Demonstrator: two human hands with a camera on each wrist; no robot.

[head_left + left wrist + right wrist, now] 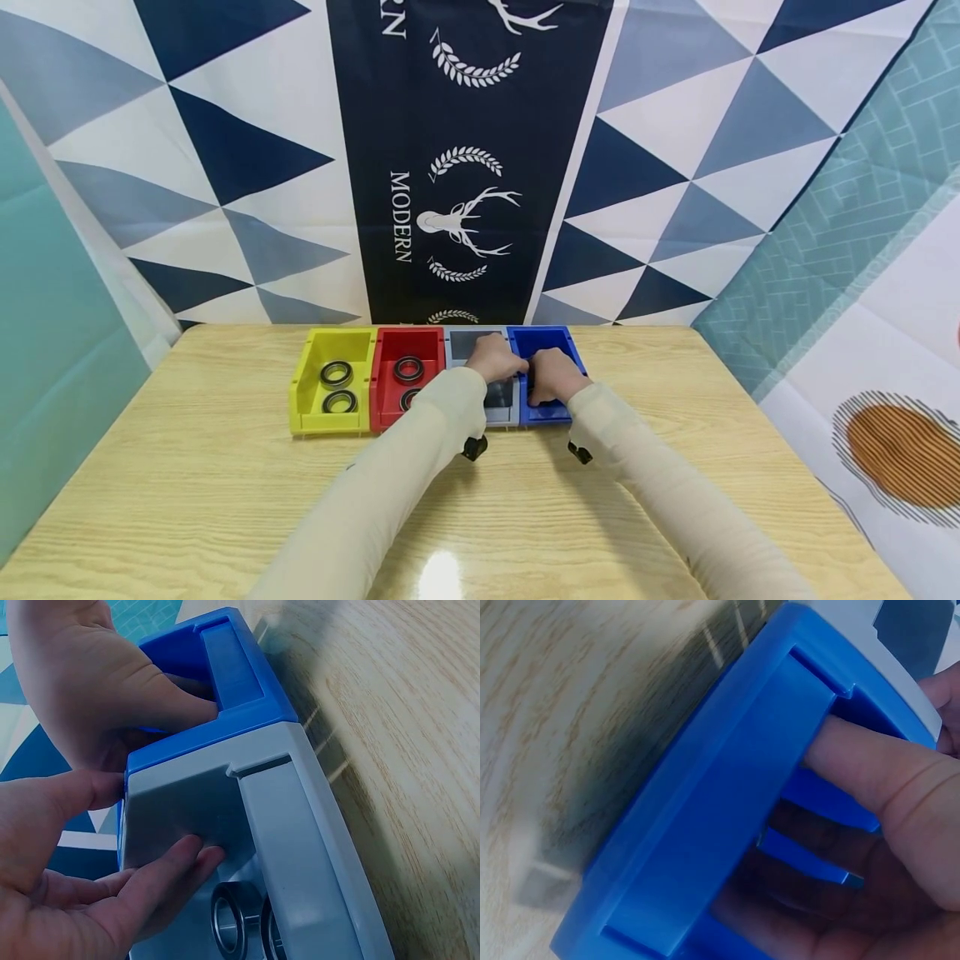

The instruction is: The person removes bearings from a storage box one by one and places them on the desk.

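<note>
My left hand (495, 358) is at the grey bin (504, 417), its thumb against the top of the side shared with the blue bin (543, 337). Its fairly straight fingers hang inside the grey bin, near one ball bearing (227, 921) with a second beside it, as the left wrist view shows. My right hand (553, 375) reaches down into the blue bin. In the right wrist view its thumb lies by the front wall (720, 795), and the other fingers bend below it, with small shiny bits between them. The front wall hides the fingertips; I cannot tell whether they hold something.
To the left in the same row, a yellow bin (303, 421) holds two bearings (340, 402) and a red bin (382, 400) holds two more, one partly hidden by my left sleeve (420, 450). The wooden table (187, 500) ends at a patterned cloth backdrop (450, 125).
</note>
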